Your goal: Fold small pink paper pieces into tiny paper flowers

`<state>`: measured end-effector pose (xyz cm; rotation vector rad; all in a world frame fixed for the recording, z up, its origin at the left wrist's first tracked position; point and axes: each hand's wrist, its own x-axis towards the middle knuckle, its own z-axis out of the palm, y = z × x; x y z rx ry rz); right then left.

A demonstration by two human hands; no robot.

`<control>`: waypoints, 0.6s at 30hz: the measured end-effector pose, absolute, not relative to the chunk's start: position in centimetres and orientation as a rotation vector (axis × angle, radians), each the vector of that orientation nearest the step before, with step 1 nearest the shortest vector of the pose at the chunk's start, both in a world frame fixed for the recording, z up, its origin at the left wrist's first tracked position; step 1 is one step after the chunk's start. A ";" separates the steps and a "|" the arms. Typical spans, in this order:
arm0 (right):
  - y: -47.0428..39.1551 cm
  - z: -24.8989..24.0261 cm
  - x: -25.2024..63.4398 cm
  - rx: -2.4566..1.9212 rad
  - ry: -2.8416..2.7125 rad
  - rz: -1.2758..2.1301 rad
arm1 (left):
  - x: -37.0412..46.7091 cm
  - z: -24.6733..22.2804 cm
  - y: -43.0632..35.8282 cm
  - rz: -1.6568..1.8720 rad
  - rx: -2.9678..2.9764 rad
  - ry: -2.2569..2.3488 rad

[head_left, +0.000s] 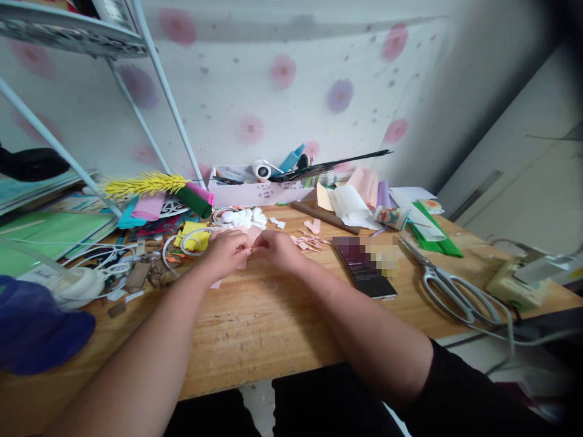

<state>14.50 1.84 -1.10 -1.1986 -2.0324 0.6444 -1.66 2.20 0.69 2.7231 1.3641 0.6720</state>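
My left hand (pixel 228 252) and my right hand (pixel 276 247) meet over the wooden table (pixel 255 328), fingertips nearly touching. Both are closed in a pinch on a small pale pink paper piece (pixel 248 249) between them. More pink paper lies under and behind the hands. Just behind them sits a cluster of white paper petals (pixel 241 217). To the right of my right hand is a pile of cut pink paper strips (pixel 310 241). Most of the held piece is hidden by my fingers.
A phone (pixel 364 267) and large scissors (pixel 449 285) lie at the right. Wire coils, yellow paper (pixel 195 237) and white cable (pixel 100 258) crowd the left. Behind stand a white box (pixel 264 194) and crepe paper rolls. A blue-purple object (pixel 40 328) rests at the left edge.
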 end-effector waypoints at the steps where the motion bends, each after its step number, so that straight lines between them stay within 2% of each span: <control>1: 1.9 -1.1 14.5 -1.199 -2.033 0.633 | -1.6 0.7 2.2 0.671 2.726 1.377; 11: 1.1 -0.6 14.6 -1.224 -2.139 0.252 | -1.9 0.4 2.3 0.576 2.723 1.305; 18: 1.6 -1.1 14.7 -1.181 -2.129 0.374 | -1.7 0.6 2.2 0.579 2.706 1.353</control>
